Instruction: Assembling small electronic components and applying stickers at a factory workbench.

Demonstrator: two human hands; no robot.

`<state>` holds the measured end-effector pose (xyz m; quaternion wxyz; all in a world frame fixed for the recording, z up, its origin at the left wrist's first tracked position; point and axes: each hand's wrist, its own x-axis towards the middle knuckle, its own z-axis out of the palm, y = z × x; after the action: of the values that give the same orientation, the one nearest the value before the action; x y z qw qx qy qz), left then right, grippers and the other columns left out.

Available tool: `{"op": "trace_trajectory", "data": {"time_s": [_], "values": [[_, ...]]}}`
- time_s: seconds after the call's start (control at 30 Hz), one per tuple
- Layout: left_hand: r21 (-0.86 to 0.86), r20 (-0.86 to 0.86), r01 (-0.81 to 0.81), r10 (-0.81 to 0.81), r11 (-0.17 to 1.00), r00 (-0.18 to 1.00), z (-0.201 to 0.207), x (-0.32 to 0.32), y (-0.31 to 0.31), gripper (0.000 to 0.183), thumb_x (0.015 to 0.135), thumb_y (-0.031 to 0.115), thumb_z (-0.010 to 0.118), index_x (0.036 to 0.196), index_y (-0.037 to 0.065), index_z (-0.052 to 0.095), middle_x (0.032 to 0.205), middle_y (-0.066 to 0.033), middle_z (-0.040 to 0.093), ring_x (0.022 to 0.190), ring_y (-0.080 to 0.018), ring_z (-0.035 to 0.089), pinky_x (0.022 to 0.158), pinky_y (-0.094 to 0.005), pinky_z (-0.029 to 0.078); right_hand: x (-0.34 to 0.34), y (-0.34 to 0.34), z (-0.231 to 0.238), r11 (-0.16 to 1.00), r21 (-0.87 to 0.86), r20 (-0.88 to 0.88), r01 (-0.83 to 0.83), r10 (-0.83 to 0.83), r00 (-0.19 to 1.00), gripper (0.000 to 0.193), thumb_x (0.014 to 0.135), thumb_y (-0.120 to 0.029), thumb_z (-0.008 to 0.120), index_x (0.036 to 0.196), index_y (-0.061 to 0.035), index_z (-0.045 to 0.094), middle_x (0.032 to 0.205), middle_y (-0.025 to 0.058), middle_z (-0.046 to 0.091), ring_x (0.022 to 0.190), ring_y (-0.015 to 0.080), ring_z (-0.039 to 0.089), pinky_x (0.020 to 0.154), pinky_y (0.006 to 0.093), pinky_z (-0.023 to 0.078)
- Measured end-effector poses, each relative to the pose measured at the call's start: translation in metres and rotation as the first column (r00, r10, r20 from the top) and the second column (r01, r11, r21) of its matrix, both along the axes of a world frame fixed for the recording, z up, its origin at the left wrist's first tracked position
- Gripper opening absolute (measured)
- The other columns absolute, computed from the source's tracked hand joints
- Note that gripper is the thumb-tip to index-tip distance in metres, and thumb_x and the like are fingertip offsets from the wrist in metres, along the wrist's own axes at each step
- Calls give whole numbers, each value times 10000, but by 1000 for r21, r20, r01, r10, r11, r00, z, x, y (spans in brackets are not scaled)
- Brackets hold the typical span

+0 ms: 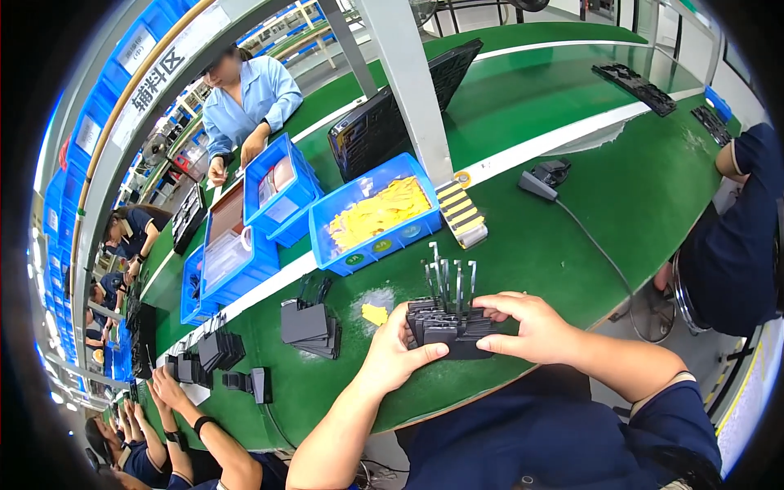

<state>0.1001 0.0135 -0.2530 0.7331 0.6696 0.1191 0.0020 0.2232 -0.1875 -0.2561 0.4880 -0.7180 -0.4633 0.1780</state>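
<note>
Head view, grip: left hand (392, 349) and right hand (529, 328) both holding a stack of flat black rectangular pieces (441, 331), one at each side.
Stack: near the green tabletop's (514, 245) near edge, slim shiny strips (446, 282) upright; contact with the surface hard to tell.
Beside left hand: small yellow piece (375, 314).
Beyond: open blue plastic bin (398, 238), yellow pieces (380, 214) inside.
</note>
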Motion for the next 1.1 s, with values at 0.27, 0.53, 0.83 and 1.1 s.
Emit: {"op": "trace_trajectory", "data": {"time_s": [0.27, 0.53, 0.83, 1.1], "values": [[26, -160, 151, -145, 988, 976, 15, 9, 9, 591, 813, 209, 699, 1262, -60, 424, 1082, -128, 600, 999, -157, 564, 897, -284, 438, -18, -2, 8, 985, -164, 270, 56, -9, 963, 420, 754, -357, 694, 977, -4, 645, 862, 120, 618, 841, 285, 594, 796, 384, 468], [959, 70, -111, 163, 260, 984, 26, -3, -8, 543, 781, 372, 675, 1135, -25, 566, 888, -149, 612, 838, -286, 605, 766, -378, 481, -26, 4, 6, 988, 3, 423, 157, -144, 895, 334, 757, -270, 690, 945, 0, 635, 887, 135, 614, 835, 308, 586, 747, 393, 466], [899, 429, -375, 620, -225, 657, 51, -126, 85, 159, 775, 97, 638, 908, 15, 611, 836, -140, 622, 745, -290, 607, 706, -376, 490, -21, 2, 17, 967, 235, 522, 97, -210, 827, 253, 675, -56, 678, 918, -4, 627, 842, 121, 600, 731, 272, 568, 641, 352, 435], [831, 165, -543, 879, 119, 447, 4, -230, 156, 158, 794, 65, 599, 907, -30, 654, 778, -108, 650, 686, -174, 610, 678, -297, 479, -35, 24, 32, 964, 253, 570, -84, -79, 818, 251, 658, -17, 668, 903, -8, 619, 830, 107, 598, 708, 264, 567, 636, 348, 450]]}}
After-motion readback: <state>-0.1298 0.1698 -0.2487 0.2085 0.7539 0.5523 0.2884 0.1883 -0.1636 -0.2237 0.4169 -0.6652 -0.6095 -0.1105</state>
